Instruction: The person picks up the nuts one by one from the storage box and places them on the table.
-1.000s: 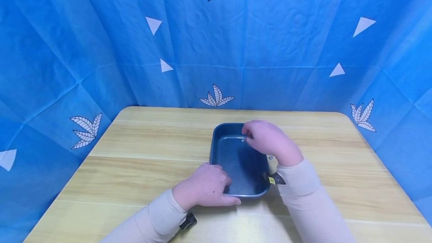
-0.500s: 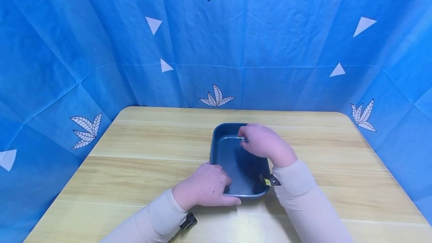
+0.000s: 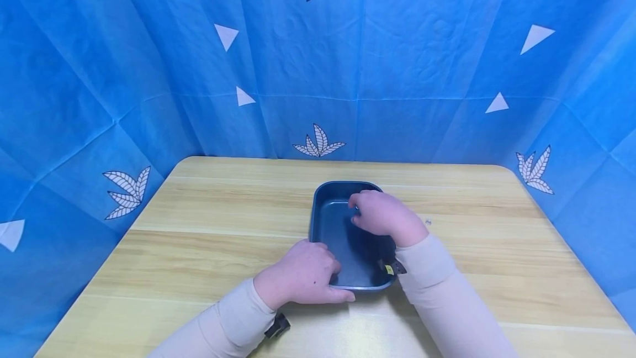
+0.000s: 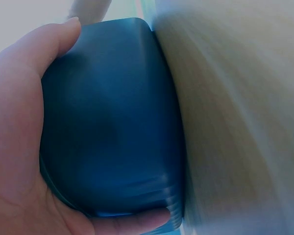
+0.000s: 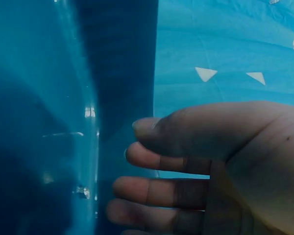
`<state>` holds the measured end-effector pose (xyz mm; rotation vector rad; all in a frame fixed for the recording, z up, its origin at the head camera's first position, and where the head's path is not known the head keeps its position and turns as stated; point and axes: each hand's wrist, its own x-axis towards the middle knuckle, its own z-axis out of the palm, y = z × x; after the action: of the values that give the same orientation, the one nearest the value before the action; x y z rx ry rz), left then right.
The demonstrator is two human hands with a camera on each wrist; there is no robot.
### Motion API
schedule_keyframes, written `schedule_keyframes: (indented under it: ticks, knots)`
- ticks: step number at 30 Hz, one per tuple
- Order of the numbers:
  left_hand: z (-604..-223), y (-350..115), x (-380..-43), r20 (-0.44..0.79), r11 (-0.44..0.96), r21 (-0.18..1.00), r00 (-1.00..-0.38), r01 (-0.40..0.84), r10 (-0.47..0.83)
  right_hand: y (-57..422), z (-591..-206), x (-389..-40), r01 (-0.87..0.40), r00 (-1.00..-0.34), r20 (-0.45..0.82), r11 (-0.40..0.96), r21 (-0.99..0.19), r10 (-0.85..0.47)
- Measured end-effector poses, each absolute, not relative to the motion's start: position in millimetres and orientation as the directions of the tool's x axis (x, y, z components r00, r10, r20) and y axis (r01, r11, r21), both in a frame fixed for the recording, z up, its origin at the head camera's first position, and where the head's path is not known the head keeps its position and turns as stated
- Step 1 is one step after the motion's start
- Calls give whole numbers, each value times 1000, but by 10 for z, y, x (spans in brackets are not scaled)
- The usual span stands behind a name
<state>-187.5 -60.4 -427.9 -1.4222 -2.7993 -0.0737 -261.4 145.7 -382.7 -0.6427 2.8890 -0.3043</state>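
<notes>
A deep rectangular dark blue tray [image 3: 325, 231] with rounded corners sits on the table. My left hand [image 3: 300, 275] grips its near left corner. The thumb lies along the outside of the near wall, and fingers bend over the rim; the left wrist view shows one finger against the tray's outer wall [image 4: 112, 107]. Over the far right part of the tray hovers my right hand [image 3: 380, 214], its fingers loosely bent and nothing visible between them. Just beyond those fingertips, a small shiny metal piece [image 5: 83, 192] lies on the tray floor by the wall.
A tiny shiny piece [image 3: 428, 222] lies on the wooden table [image 3: 223, 209] right of the tray. Blue curtains [image 3: 397, 70] with white leaves and triangles hang behind and at both sides. Black straps sit at both wrists; the right one [image 3: 397, 267] overlaps the tray's right rim.
My right hand has moved slightly left and nearer over the tray. The tiny piece on the table has come into view beside the right wrist. Left hand and tray have stayed put.
</notes>
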Motion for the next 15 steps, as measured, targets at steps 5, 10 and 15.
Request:
schedule_keyframes:
  ticks: [5, 10, 15]
  knots:
    - [-4285, -606, -1874, 26, 587, 45, -589, 808, 808, 1457, -3864, -2637, -388, -896, -126, 887, -250, -427]
    - [-4280, -607, -1876, 22, 589, 37, -590, 807, 807, 1436, -3925, -2660, -389, -887, -163, 889, -243, -432]
    - [-4279, -604, -1882, 17, 588, 40, -589, 808, 808, 1409, -3980, -2671, -378, -883, -198, 894, -240, -427]
